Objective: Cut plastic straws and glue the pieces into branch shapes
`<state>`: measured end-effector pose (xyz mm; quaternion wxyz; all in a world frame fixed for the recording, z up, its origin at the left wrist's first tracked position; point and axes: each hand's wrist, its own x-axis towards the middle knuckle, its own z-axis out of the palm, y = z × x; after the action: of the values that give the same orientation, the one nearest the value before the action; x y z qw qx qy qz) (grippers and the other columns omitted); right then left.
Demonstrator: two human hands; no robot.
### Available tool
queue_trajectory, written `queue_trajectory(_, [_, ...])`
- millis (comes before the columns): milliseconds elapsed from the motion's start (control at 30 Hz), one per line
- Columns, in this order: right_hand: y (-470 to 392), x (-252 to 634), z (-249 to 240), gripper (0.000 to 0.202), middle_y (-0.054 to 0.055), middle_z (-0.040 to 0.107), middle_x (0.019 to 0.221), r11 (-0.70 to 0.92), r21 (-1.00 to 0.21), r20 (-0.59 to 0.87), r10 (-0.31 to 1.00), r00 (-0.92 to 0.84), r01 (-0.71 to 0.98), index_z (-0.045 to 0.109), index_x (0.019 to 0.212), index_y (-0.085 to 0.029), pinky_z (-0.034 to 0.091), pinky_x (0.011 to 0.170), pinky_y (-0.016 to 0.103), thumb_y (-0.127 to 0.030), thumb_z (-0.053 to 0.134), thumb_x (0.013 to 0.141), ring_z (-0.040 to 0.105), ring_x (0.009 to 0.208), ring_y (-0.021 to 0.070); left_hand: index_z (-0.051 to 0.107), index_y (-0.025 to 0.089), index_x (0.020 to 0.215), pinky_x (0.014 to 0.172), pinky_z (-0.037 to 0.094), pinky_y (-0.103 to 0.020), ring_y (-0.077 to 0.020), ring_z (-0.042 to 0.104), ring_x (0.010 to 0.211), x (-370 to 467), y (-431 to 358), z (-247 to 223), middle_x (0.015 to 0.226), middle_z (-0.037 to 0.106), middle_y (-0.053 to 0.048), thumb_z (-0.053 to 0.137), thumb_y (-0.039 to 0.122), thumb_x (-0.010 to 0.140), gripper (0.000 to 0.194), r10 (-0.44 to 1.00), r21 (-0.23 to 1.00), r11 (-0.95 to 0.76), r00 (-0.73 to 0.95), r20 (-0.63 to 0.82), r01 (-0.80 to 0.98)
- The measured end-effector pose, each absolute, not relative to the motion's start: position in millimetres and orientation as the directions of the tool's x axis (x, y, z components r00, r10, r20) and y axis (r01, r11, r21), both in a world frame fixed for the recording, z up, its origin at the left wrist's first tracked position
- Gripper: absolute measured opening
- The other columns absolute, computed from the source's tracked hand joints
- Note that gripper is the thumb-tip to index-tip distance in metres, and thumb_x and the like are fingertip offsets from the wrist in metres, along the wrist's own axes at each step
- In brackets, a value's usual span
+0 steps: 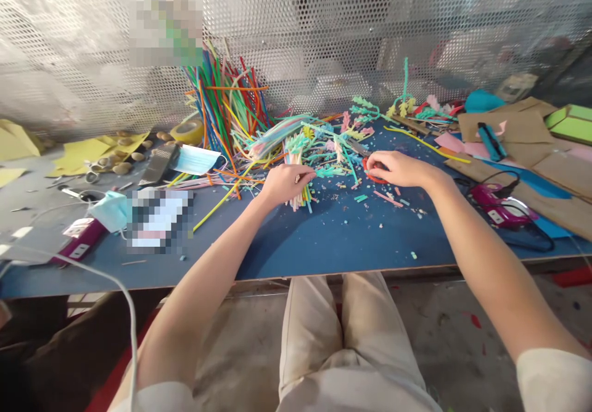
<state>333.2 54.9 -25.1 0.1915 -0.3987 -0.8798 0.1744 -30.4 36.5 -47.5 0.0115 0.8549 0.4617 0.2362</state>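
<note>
Fingers of the left hand are drawn together in a pinch, their tips on a small green fuzzy stem that points toward the other hand. Right hand is curled around the red-handled scissors, fingers closed through and about the loops, the blades running up and to the left among the fuzzy pieces; whether the blades are parted I cannot tell. Both hands are over the blue table, the green stem between them and near its middle. Just below the left hand sits a bunch of short pastel stems, and loose clippings lie strewn around the scissors. Behind the left hand lies a pale bundle, and farther left a tall sheaf of coloured stems — blue, green, red and orange — leans by the perforated metal panel. Left of that hand are a face mask, a blurred-out phone and a roll of yellow tape. On the far right, a teal cutter rests on cardboard, and a purple power strip lies near the right forearm.
</note>
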Motion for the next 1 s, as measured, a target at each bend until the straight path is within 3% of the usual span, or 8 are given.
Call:
queue_trajectory(133, [46.4,324.8,-20.4,0.020,0.006,0.074,0.091,0.647,-0.488,0.393,0.762,-0.515,0.585,0.069,0.100,-0.022,0.050,0.076,0.035,-0.041,0.062,0.100,0.064,0.076,0.0197,0.085,0.028,0.108,0.072,0.051,-0.029,-0.0190,0.078,0.083,-28.7,35.6,-47.5,0.104,0.086,-0.002,0.054,0.048,0.106,0.037,0.787,0.242,-0.586,0.473,0.395,0.773])
queue_trajectory(333, [42.4,299.9,-26.9,0.022,0.009,0.077,0.106,0.814,-0.395,0.606,0.579,-0.545,0.425,0.075,0.102,-0.024,0.056,0.091,0.041,-0.035,0.057,0.107,0.071,0.095,0.0233,0.085,0.027,0.108,0.071,0.050,-0.029,-0.0198,0.079,0.083,-25.3,32.2,-45.9,0.102,0.086,-0.003,0.054,0.047,0.106,0.037,0.782,0.235,-0.596,0.490,0.385,0.768])
queue_trajectory(600, [37.0,281.6,-41.7,0.022,0.004,0.079,0.089,0.758,-0.502,0.614,0.652,-0.446,0.416,0.075,0.098,-0.023,0.058,0.075,0.035,-0.045,0.073,0.099,0.068,0.075,0.0182,0.085,0.028,0.109,0.071,0.051,-0.029,-0.0195,0.079,0.083,-22.8,31.0,-48.0,0.103,0.086,-0.003,0.053,0.047,0.108,0.037,0.758,0.219,-0.628,0.525,0.387,0.746])
queue_trajectory(1000, [35.9,281.7,-41.9,0.028,0.003,0.076,0.085,0.720,-0.528,0.544,0.694,-0.472,0.451,0.067,0.093,-0.024,0.056,0.077,0.035,-0.050,0.072,0.098,0.066,0.072,0.0174,0.085,0.028,0.111,0.071,0.052,-0.029,-0.0210,0.081,0.088,-21.4,29.1,-47.9,0.100,0.086,-0.003,0.054,0.047,0.107,0.037,0.749,0.209,-0.636,0.530,0.398,0.743])
